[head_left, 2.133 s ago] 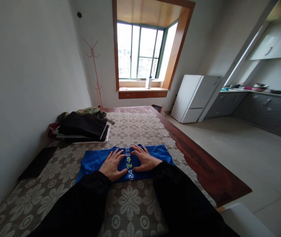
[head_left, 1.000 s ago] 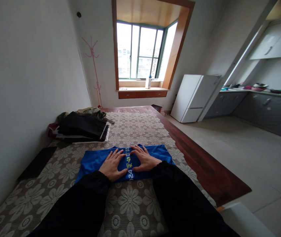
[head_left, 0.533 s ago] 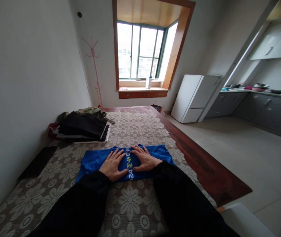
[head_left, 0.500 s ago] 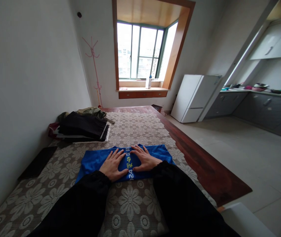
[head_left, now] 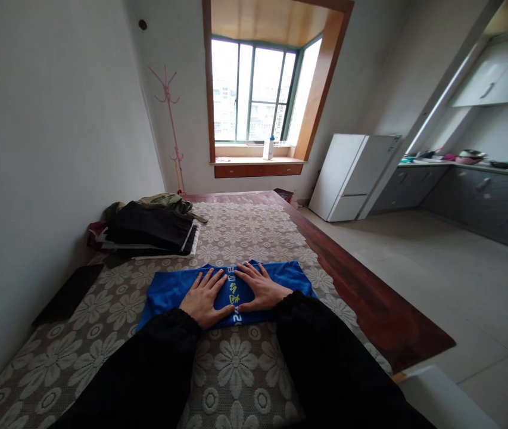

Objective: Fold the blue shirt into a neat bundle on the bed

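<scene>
A blue garment, folded into a wide flat shape, lies across the lace cloth in front of me. White and yellow print runs down its middle, between my hands. My left hand rests flat on it, left of the print, with fingers spread. On the other side, my right hand also lies palm down with fingers spread. The two thumbs nearly meet over the lower part of the print. Neither hand grips the cloth. Black sleeves cover both of my arms.
The floral lace cloth covers a dark red wooden table. A stack of folded dark clothes sits at the far left by the wall, with a flat black object nearer me. Beyond stand a pink coat rack and a white fridge.
Both hands stay almost in place on the blue garment. The print between them appears shifted slightly toward me.
</scene>
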The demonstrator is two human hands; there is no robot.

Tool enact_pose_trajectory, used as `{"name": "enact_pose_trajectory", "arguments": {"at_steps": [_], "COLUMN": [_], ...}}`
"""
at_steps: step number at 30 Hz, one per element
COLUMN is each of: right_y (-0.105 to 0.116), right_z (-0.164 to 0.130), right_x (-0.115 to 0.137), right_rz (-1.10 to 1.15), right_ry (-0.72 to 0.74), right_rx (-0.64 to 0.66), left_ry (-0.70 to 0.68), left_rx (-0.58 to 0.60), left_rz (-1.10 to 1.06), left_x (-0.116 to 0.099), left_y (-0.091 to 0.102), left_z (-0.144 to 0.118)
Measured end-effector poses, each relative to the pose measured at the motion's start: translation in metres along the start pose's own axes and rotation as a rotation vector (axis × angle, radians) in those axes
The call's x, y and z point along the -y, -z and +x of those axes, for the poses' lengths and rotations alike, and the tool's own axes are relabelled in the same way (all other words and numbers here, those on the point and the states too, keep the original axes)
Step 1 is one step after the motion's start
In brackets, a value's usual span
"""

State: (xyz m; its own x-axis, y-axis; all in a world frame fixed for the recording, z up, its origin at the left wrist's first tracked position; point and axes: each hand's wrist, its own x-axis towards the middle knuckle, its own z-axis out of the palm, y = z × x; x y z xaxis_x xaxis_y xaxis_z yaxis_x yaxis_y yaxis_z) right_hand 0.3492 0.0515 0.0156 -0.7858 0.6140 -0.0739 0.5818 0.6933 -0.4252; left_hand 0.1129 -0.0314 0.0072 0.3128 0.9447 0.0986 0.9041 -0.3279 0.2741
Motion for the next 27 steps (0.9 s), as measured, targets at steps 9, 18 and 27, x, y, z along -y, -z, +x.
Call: {"name": "enact_pose_trajectory", "arguments": {"at_steps": [9, 18, 27], "right_y": [0.002, 0.0, -0.006], "right_z": [-0.002, -0.002, -0.007], "right_x": [0.0, 0.001, 0.012], "right_rz": [-0.026, -0.037, -0.051], "right_ry": [-0.019, -0.057, -0.098], "right_rx": [0.01, 0.015, 0.017], "left_ry": [0.033, 0.092, 0.09], "left_rx": [-0.034, -0.033, -0.005], "left_rz": [0.009, 0.033, 0.028], "left_x": [0.011, 0.011, 0.008], "left_y": [-0.006, -0.008, -0.004], "left_z": [-0.001, 0.001, -0.001]}}
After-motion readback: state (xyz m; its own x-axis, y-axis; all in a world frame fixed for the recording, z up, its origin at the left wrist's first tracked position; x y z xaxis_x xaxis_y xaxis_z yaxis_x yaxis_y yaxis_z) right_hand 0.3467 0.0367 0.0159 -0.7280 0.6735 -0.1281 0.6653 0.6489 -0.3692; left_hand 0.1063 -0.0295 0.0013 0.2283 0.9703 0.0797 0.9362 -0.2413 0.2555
